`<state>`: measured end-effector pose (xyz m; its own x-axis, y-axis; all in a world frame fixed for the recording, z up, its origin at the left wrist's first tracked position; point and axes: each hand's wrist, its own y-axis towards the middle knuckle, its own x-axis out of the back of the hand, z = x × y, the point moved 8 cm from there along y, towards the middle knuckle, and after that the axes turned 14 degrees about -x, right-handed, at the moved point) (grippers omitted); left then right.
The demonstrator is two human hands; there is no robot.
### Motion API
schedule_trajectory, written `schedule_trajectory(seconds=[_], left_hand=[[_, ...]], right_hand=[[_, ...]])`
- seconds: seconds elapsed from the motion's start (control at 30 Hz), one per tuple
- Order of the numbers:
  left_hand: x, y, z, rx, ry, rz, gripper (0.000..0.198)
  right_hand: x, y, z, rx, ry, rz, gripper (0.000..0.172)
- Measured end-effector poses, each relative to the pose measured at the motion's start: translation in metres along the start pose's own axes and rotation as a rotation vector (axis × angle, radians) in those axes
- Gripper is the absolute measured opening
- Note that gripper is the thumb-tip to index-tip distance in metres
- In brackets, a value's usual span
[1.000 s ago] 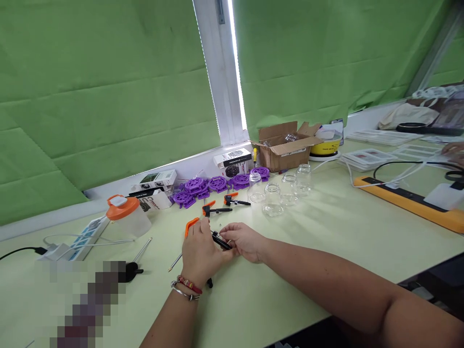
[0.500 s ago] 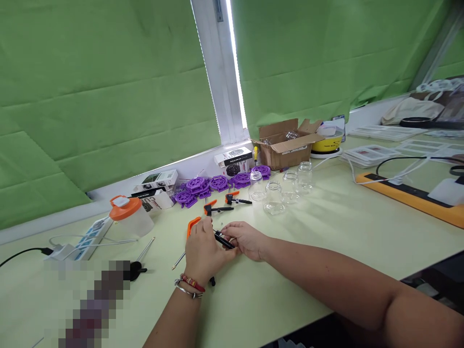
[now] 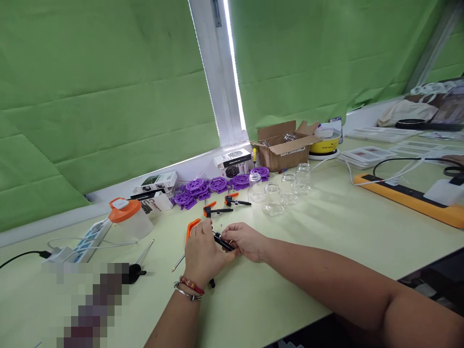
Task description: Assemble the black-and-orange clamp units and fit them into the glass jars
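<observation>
Black bar is partly hidden by the left hand.

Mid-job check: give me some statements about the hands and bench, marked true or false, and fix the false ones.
1. The left hand and right hand are both at one black part. True.
2. The red bracelet is on the right wrist. False: it is on the left.
3. Four clear jars stand on the table. True.
4. The cardboard box is closed. False: its top is open.
5. The container has a purple lid. False: the lid is orange.
6. A yellow-handled tool is left of the cardboard box. True.
</observation>
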<state>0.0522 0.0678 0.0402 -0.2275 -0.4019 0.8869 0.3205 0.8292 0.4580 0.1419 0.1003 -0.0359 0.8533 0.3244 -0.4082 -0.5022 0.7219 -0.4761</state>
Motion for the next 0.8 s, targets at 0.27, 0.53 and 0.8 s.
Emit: schedule_trajectory(seconds=[0.27, 0.53, 0.8], left_hand=[[-0.0001, 0.0009, -0.0013, -0.006, -0.006, 0.006, 0.08], [-0.0004, 0.0012, -0.0022, 0.003, -0.003, 0.031, 0.082], [-0.0002, 0.0014, -0.0017, 0.001, -0.03, 0.014, 0.079]], right_hand=[[0.0025, 0.003, -0.0028, -0.021, -0.003, -0.037, 0.007], [0.0021, -0.0003, -0.0019, -0.031, -0.017, -0.064, 0.011], [0.0025, 0.0, -0.0005, -0.007, -0.023, -0.063, 0.012]])
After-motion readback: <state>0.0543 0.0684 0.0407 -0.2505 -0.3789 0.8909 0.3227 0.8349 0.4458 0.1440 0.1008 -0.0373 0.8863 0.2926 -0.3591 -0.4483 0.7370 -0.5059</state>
